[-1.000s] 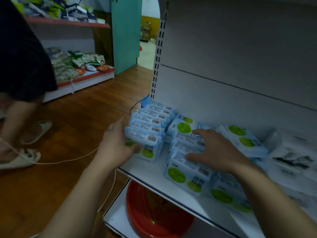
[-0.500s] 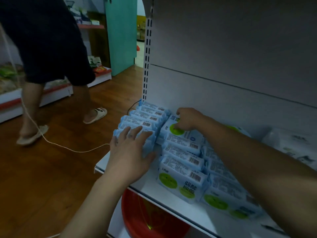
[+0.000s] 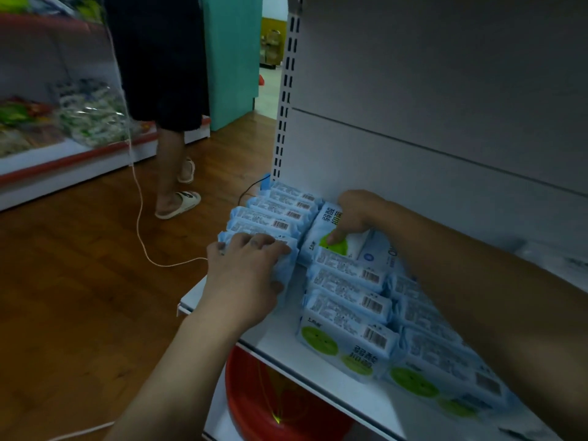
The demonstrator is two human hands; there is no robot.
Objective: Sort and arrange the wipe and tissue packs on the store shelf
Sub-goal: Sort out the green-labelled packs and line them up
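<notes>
On the white shelf (image 3: 280,340) we note the left row of wipe packs (image 3: 273,214) standing on edge, barcode edges up, long axes across the shelf, the row running back to the rear panel. Left hand (image 3: 245,275), palm down, curls its fingers over the front pack (image 3: 287,268). Right hand (image 3: 356,214), forearm over the middle row (image 3: 346,300), pinches a tilted pack (image 3: 323,232) at that row's rear, thumb on its green dot.

Shelf board (image 3: 273,338): three rows of wipe packs running front to back, namely left row (image 3: 270,214), middle row (image 3: 346,300) and right row (image 3: 423,351), side by side. Slotted upright (image 3: 284,90) behind left row. Basin (image 3: 286,409) on board beneath. Cord (image 3: 140,224) on floor, left.
</notes>
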